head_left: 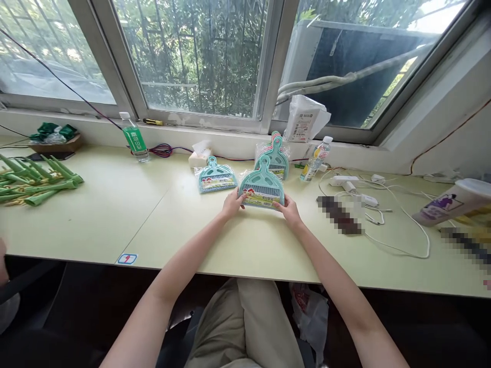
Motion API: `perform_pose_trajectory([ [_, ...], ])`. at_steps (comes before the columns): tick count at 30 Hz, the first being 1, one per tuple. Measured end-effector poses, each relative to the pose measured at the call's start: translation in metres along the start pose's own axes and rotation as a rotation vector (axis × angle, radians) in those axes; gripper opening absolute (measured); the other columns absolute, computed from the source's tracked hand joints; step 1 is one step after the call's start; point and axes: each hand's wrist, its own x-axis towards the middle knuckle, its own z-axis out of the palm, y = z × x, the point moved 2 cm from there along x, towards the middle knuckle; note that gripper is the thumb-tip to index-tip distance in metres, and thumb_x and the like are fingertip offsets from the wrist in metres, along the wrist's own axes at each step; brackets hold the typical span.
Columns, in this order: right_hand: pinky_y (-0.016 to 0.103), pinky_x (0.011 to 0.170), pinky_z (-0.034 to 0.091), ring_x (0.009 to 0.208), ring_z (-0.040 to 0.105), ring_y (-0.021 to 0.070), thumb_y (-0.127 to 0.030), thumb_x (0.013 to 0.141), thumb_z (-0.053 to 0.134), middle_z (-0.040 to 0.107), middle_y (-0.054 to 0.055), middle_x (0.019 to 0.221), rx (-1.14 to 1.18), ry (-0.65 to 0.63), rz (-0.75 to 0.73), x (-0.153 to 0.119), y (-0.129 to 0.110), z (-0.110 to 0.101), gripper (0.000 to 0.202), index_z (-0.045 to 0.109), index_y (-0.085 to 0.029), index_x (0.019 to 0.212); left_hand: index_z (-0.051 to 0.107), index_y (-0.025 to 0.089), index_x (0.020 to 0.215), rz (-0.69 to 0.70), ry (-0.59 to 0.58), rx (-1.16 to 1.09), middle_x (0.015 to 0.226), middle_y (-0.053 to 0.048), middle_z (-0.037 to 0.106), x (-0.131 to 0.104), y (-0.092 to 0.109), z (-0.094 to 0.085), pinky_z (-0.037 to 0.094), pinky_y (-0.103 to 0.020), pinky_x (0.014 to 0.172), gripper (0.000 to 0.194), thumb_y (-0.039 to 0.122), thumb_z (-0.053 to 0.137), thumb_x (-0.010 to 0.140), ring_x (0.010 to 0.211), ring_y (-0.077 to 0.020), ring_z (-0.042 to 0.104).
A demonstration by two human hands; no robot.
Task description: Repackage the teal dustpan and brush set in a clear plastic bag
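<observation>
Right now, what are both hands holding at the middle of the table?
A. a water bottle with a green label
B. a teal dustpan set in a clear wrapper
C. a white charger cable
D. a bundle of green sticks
B: the left hand and right hand take the two lower corners of the teal wrapped dustpan set, which lies on the table.

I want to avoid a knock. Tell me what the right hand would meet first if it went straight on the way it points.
The right hand points up-left across the packaged dustpan set it grips; beyond that, probably the stacked sets behind.
</observation>
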Motion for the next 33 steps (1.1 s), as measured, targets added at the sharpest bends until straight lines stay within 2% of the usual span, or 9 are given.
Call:
perform_pose_trajectory([
  [3, 0.046, 0.092, 0.055, 0.103, 0.066, 0.0284, -0.047, 0.051, 0.087, 0.071, 0.010, 0.111, -0.002, 0.053, 0.048, 0.005, 0.005, 0.001, 0.071, 0.064, -0.018, 0.111, 0.056, 0.021, 0.114, 0.008, 0.042, 0.263, 0.102, -0.008, 0.071, 0.000, -0.001, -0.004, 0.050, -0.033, 0.079, 0.030, 0.040, 0.048, 0.092, 0.088, -0.0236, 0.070],
  [6, 0.045, 0.090, 0.055, 0.098, 0.068, 0.0267, -0.043, 0.048, 0.088, 0.072, 0.009, 0.108, 0.037, 0.062, 0.085, 0.012, 0.008, 0.006, 0.070, 0.064, -0.018, 0.109, 0.053, 0.019, 0.126, 0.060, 0.076, 0.353, 0.116, -0.012, 0.068, 0.005, -0.005, -0.015, 0.042, -0.041, 0.099, 0.042, 0.046, 0.039, 0.096, 0.117, -0.0269, 0.059],
  [9, 0.043, 0.088, 0.056, 0.095, 0.069, 0.0254, -0.041, 0.049, 0.088, 0.073, 0.008, 0.106, 0.060, 0.040, 0.092, 0.022, 0.010, 0.016, 0.064, 0.066, -0.019, 0.105, 0.038, 0.020, 0.142, 0.154, 0.309, 0.376, 0.138, -0.012, 0.055, 0.013, -0.015, -0.046, 0.020, -0.048, 0.116, 0.049, 0.043, 0.029, 0.100, 0.137, -0.0230, 0.041],
  [12, 0.042, 0.083, 0.058, 0.089, 0.070, 0.0244, -0.040, 0.049, 0.087, 0.074, 0.008, 0.101, 0.086, 0.020, 0.106, 0.034, 0.013, 0.034, 0.060, 0.066, -0.018, 0.101, 0.036, 0.019, 0.145, 0.092, 0.570, 0.417, 0.152, -0.017, 0.037, 0.018, -0.038, -0.089, 0.018, -0.050, 0.117, 0.063, 0.048, 0.051, 0.091, 0.145, -0.0287, 0.024],
  [15, 0.040, 0.079, 0.059, 0.084, 0.071, 0.0227, -0.039, 0.049, 0.088, 0.075, 0.007, 0.097, 0.097, -0.005, 0.135, 0.047, 0.015, 0.059, 0.060, 0.066, -0.018, 0.100, 0.047, 0.020, 0.137, -0.058, 0.487, 0.369, 0.148, -0.019, 0.040, 0.022, -0.068, -0.119, 0.030, -0.047, 0.111, 0.072, 0.044, 0.073, 0.074, 0.141, -0.0346, 0.033],
  [18, 0.040, 0.078, 0.059, 0.082, 0.071, 0.0219, -0.036, 0.051, 0.087, 0.075, 0.007, 0.094, 0.061, -0.060, 0.137, 0.062, 0.018, 0.088, 0.056, 0.066, -0.018, 0.099, 0.058, 0.022, 0.120, -0.117, 0.387, 0.264, 0.127, -0.014, 0.060, 0.026, -0.088, -0.130, 0.043, -0.040, 0.100, 0.046, 0.032, 0.070, 0.077, 0.118, -0.0277, 0.057],
  [23, 0.039, 0.087, 0.054, 0.091, 0.069, 0.0219, -0.026, 0.058, 0.080, 0.075, 0.007, 0.096, -0.083, -0.117, 0.042, 0.087, 0.026, 0.132, 0.046, 0.067, -0.015, 0.100, 0.049, 0.020, 0.115, -0.171, 0.499, 0.064, 0.113, -0.011, 0.066, 0.033, -0.098, -0.131, 0.050, -0.029, 0.081, 0.045, 0.019, 0.069, 0.075, 0.086, -0.0166, 0.067],
  [29, 0.037, 0.093, 0.049, 0.098, 0.066, 0.0215, -0.018, 0.071, 0.068, 0.072, 0.007, 0.109, -0.413, -0.030, -0.116, 0.109, 0.020, 0.163, 0.041, 0.065, -0.017, 0.112, 0.049, 0.022, 0.114, -0.247, 0.536, 0.068, 0.111, -0.011, 0.068, 0.038, -0.101, -0.134, 0.047, -0.032, 0.084, 0.035, 0.016, 0.060, 0.081, 0.091, -0.0203, 0.067],
  [33, 0.035, 0.102, 0.042, 0.113, 0.059, 0.0224, -0.014, 0.075, 0.065, 0.065, 0.011, 0.124, -0.493, 0.080, -0.182, 0.112, 0.013, 0.178, 0.044, 0.062, -0.016, 0.119, 0.049, 0.024, 0.122, -0.294, 0.566, 0.069, 0.104, -0.010, 0.070, 0.040, -0.100, -0.136, 0.045, -0.040, 0.089, 0.030, 0.026, 0.041, 0.093, 0.101, -0.0269, 0.066],
])
